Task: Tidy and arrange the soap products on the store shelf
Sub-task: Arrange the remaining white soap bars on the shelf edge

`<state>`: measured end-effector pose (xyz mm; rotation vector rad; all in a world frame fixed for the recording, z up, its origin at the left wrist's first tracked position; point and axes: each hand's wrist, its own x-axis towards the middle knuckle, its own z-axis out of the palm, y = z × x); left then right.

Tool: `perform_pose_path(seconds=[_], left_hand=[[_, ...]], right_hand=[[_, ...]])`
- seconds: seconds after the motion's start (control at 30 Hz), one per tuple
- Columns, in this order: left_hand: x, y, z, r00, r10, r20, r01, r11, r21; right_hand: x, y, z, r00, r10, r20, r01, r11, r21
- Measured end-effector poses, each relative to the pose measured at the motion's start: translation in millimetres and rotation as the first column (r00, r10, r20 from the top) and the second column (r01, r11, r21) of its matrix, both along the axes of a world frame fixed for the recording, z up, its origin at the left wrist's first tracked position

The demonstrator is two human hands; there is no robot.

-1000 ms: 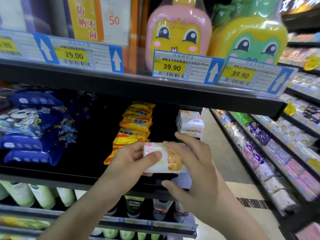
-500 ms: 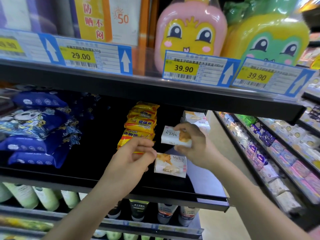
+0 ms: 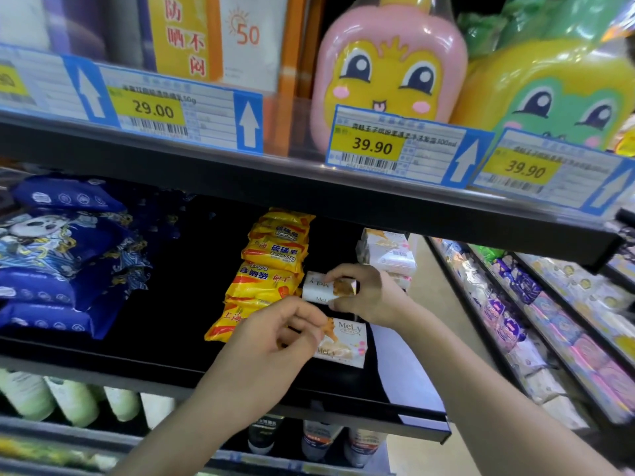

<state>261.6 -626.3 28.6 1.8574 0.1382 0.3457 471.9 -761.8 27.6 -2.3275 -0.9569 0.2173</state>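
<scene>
A: Where is the soap bar?

B: One white MeLy soap bar (image 3: 324,288) is in the right hand (image 3: 367,297), held above the black shelf (image 3: 144,359), just right of the yellow sulfur soap stack (image 3: 271,269); its long axis runs left to right, roughly level, and the printed name reads upside down, so the pack is turned over; the orange-printed end points right, into the palm.

A: And the grip?

B: Thumb below, fingers (image 3: 338,273) over the top edge, clamped on the bar's right half; the left half sticks out free.

A: The other hand?

B: The left hand (image 3: 275,345) is lower and nearer the camera; its fingertips are pinched together at the left end of a second MeLy bar (image 3: 343,345), which lies flat on the shelf; whether they truly grip it or only touch it, I cannot tell; that bar's long axis also runs left to right, name upright.

A: What lies around them?

B: Behind the right hand, a stack of white soap boxes (image 3: 388,255); far left, blue packets (image 3: 65,255) piled up; the shelf above carries price tags (image 3: 372,146) reading 39.90 and 29.00, with a pink cartoon bottle (image 3: 388,63) and a green one (image 3: 556,94) standing on it; below, pale green bottles (image 3: 72,400) in a row.
</scene>
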Motion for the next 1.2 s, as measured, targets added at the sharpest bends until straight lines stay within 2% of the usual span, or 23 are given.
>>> perform_pose_path(seconds=[0.1,0.2,0.27,0.3,0.37,0.47,0.57,0.67,0.77,0.9,1.0,1.1,1.2], left_hand=[[5.0,-8.9,-2.4,0.999,0.006,0.045,-0.009,0.997,0.079],[7.5,-19.6,-3.2,0.997,-0.013,0.074,0.0,0.984,0.179],[8.6,-24.2,-4.4,0.997,-0.034,0.071,0.018,0.977,0.211],[8.9,-25.5,-5.2,0.997,-0.04,0.071,0.024,0.976,0.215],[9.1,-26.9,-6.6,0.996,-0.047,0.071,0.031,0.976,0.216],[9.3,-25.6,-6.7,0.996,-0.038,0.078,0.021,0.978,0.209],[10.8,-21.7,-6.8,0.996,-0.017,0.089,-0.001,0.979,0.205],[13.1,-18.5,-6.7,0.995,-0.011,0.103,-0.009,0.98,0.197],[14.8,-14.1,-6.4,0.993,-0.01,0.114,-0.014,0.98,0.201],[16.7,-8.4,-6.0,0.993,0.017,0.116,-0.037,0.983,0.178],[19.0,-5.6,-5.6,0.991,0.051,0.122,-0.064,0.993,0.102],[21.4,-4.4,-2.6,0.991,0.065,0.116,-0.067,0.998,0.008],[22.1,-3.3,1.1,0.996,0.033,0.08,-0.033,0.999,0.004]], right_hand=[[1.0,-8.2,2.8,0.979,-0.097,0.177,0.081,0.992,0.093],[7.7,-17.5,11.4,0.863,-0.3,0.406,0.251,0.953,0.17],[15.7,-24.0,15.3,0.769,-0.333,0.545,0.371,0.928,0.043],[19.8,-26.3,15.9,0.768,-0.312,0.559,0.423,0.903,-0.076],[26.7,-28.6,14.5,0.829,-0.297,0.474,0.456,0.85,-0.263],[34.0,-28.8,5.4,0.874,-0.297,0.384,0.424,0.852,-0.307],[36.4,-29.7,-1.1,0.839,-0.344,0.421,0.442,0.882,-0.162],[38.7,-32.1,-3.0,0.804,-0.365,0.47,0.455,0.886,-0.091],[36.4,-36.2,-4.2,0.812,-0.369,0.453,0.426,0.904,-0.027],[14.5,-42.0,-2.9,0.829,-0.394,0.396,0.355,0.919,0.17],[-16.1,-47.5,0.5,0.855,-0.368,0.366,0.262,0.914,0.308],[-52.7,-52.5,0.7,0.872,-0.337,0.355,0.216,0.916,0.339],[-86.6,-55.2,-1.9,0.869,-0.305,0.389,0.132,0.902,0.411]])
